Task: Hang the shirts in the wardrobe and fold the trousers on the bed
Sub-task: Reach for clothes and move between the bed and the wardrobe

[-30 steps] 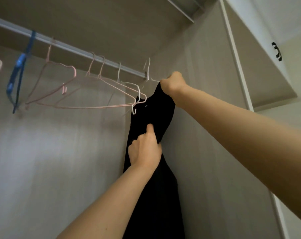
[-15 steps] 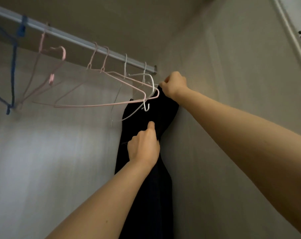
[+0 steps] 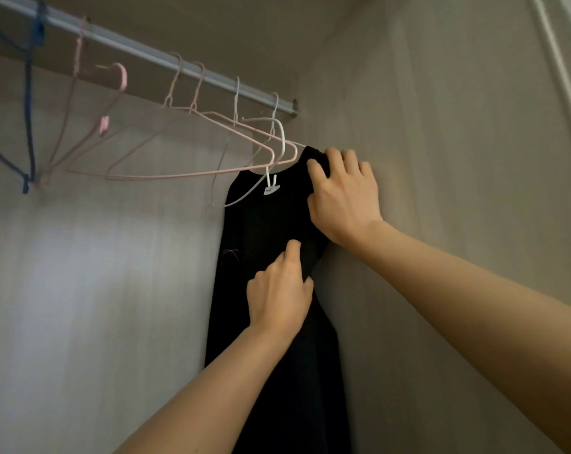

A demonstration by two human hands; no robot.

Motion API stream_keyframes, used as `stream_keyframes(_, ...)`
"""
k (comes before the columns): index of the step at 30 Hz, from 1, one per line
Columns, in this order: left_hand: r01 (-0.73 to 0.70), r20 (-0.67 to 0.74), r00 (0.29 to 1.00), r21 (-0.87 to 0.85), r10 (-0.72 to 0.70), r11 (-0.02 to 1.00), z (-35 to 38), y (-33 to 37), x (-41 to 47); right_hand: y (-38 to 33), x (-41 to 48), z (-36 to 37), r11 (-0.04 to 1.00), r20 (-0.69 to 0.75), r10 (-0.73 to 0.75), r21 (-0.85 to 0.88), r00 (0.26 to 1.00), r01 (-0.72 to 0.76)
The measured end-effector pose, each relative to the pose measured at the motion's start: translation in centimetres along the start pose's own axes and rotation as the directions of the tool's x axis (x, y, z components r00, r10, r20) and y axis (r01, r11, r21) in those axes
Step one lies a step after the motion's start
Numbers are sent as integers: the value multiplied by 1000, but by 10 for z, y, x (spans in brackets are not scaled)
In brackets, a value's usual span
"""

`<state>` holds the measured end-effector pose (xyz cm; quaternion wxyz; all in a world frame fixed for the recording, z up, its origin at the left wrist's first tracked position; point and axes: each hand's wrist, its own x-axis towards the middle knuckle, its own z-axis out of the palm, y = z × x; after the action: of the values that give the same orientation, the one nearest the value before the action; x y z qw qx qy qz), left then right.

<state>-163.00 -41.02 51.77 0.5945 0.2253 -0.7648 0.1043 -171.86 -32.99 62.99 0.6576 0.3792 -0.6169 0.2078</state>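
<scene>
- Wardrobe (image 3: 97, 290): the interior fills the view, with a pale back panel and a right side wall (image 3: 441, 158) that meet in a corner.
- Black shirt (image 3: 271, 224): hangs full length in the wardrobe's right rear corner, just beside the side wall. Its neckline is at the top and its lower part runs out of the bottom of the frame.
- Rail (image 3: 166, 62): a metal bar that crosses the top of the wardrobe from the upper left edge and ends at the side wall.
- Right hand (image 3: 343, 198): grips the shirt's right shoulder. The fingers are curled over the top edge of the cloth and the thumb lies on the front.
- Left hand (image 3: 279, 296): placed lower down, near the shirt's right edge. It pinches a fold of the black cloth, thumb pointing up and fingers curled into the fabric.
- Pink hangers (image 3: 185, 173): several hang bare along the middle of the rail, tilted and overlapping.
- Blue hanger (image 3: 30, 103): hangs bare at the rail's left end.
- White hanger (image 3: 282, 139): hooked at the rail's right end, with the shirt's neckline hanging from it.
- Label (image 3: 270, 190): a small white tag at the neckline; its text is too small to read.
</scene>
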Motion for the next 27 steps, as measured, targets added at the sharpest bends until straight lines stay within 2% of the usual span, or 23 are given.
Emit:
stream_keyframes(5,1,98,995,-1,-1,1000,-21,-8,-37,-5,-29,-21,996,24,-76,50,997,74)
stream_keyframes(8,39,174,984,-63,-27,997,-43,-10,-60,-12,-50,-42,990,71,-121,79,990,116)
stream_keyframes(11,48,188,982,-92,-30,995,-68,-7,-91,-21,-81,-66,983,119,-153,125,981,138)
stream_keyframes(14,20,215,976,-7,-18,1000,-94,-13,-125,-36,-117,-90,965,146,-197,203,970,165)
stream_keyframes(18,114,225,966,66,-127,991,-134,-27,-167,-61,-161,-117,913,175,-288,348,941,214)
stream_keyframes(22,141,199,962,215,-185,966,-174,-38,-207,-93,-197,-137,853,224,-343,481,912,203)
stream_keyframes(27,157,180,952,408,-247,899,-220,-49,-258,-146,-235,-151,716,163,-368,678,916,167)
